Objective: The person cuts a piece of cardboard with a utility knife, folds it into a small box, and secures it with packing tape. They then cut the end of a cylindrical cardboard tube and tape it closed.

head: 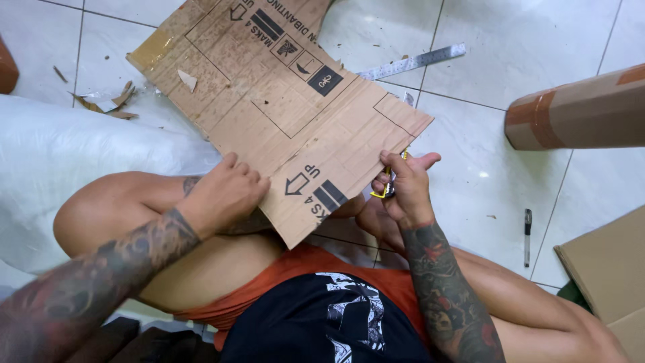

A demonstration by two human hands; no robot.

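Flat brown corrugated cardboard sheet point(282, 101), resting across knees above white tiled floor point(470, 154). Left hand point(222, 195) clamped on lower edge; right hand point(403, 185) closed around yellow utility knife point(388, 188). Probably light, stiff, creasable; best gripped along edges.

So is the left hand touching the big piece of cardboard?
Touching. The head view shows the left hand pressed onto the cardboard sheet, with its fingers lying over the sheet's lower left edge.
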